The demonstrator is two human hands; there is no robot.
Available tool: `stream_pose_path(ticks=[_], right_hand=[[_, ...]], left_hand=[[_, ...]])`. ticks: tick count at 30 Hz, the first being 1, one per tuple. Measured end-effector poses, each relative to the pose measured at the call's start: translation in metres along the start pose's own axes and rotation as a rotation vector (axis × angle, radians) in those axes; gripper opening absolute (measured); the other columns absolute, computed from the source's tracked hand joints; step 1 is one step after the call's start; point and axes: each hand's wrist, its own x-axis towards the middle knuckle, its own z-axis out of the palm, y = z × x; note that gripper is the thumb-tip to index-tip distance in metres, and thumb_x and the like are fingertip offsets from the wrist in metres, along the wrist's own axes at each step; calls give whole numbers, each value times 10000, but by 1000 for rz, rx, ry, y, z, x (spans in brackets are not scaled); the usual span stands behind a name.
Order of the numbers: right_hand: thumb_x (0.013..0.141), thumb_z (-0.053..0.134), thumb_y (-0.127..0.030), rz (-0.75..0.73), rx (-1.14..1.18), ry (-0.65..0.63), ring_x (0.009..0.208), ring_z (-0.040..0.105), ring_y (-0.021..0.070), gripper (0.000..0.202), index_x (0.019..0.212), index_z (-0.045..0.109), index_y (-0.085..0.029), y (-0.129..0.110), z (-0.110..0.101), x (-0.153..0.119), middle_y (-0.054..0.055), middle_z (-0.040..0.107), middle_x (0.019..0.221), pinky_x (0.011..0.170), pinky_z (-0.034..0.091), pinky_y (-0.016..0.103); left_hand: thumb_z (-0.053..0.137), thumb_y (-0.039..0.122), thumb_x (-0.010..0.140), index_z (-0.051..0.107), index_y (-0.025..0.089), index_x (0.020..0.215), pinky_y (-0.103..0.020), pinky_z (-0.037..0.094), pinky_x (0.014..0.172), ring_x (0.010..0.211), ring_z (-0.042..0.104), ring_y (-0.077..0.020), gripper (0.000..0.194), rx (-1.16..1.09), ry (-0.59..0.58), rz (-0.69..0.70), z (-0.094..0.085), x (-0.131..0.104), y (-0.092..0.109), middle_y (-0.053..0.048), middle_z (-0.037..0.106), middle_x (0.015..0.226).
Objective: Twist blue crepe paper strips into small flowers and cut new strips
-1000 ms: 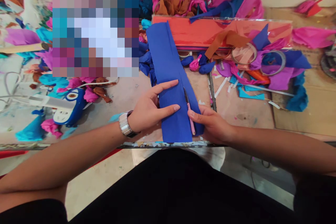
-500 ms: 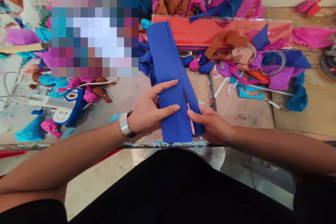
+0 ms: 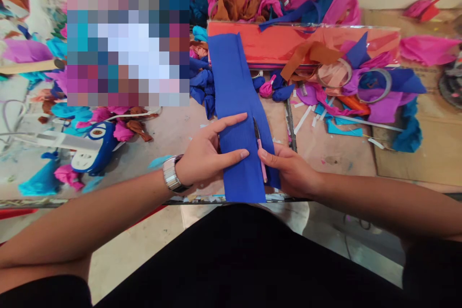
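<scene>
A long folded strip of blue crepe paper (image 3: 233,77) stretches away from me, slit lengthwise near its right side. My left hand (image 3: 212,147) grips the strip's left edge, with forefinger and thumb on top and the other fingers hidden underneath. In the slit lies a slim cutting tool (image 3: 263,166) with a dark blade and pink handle; whether it is a knife or scissors I cannot tell. My right hand (image 3: 290,168) is closed around the narrow right part of the paper. Its thumb tip touches the tool, while its fingers are hidden below.
A flat red pack (image 3: 267,41) in clear plastic lies behind the strip. Rolls of tape (image 3: 375,85) and coloured scraps are to the right. A blue-and-white power strip (image 3: 94,149) with cables lies left. The table edge (image 3: 202,200) runs close to my body.
The blue paper's far end has swung a little right, and its near end has come slightly closer to me. Both hands keep their hold.
</scene>
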Motion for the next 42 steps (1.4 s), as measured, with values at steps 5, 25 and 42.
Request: stream_pose_path(ticks=[5, 25, 42], right_hand=[[896, 837, -439, -21, -7, 7, 868, 790, 203, 443, 1235, 686, -197, 0, 1, 0, 59, 821, 996, 819, 658, 345], [923, 808, -402, 3, 3, 41, 805, 781, 194, 366, 1195, 689, -189, -2, 3, 0, 57, 818, 954, 816, 661, 361], [967, 739, -367, 15, 62, 93, 892, 801, 249, 359, 1278, 644, -217, -2, 4, 1, 62, 813, 971, 884, 672, 493]], left_hand=[[900, 318, 813, 579, 238, 1502, -475, 664, 1028, 1228, 733, -313, 765, -10, 19, -2, 0, 0, -1, -128, 703, 1415], [906, 287, 803, 592, 226, 1495, -458, 656, 1047, 1256, 721, -308, 763, 10, 5, 34, 1, 0, -2, -134, 676, 1464], [905, 313, 810, 560, 228, 1522, -419, 708, 929, 1241, 733, -338, 796, -54, -42, -26, 7, -5, 0, -154, 689, 1442]])
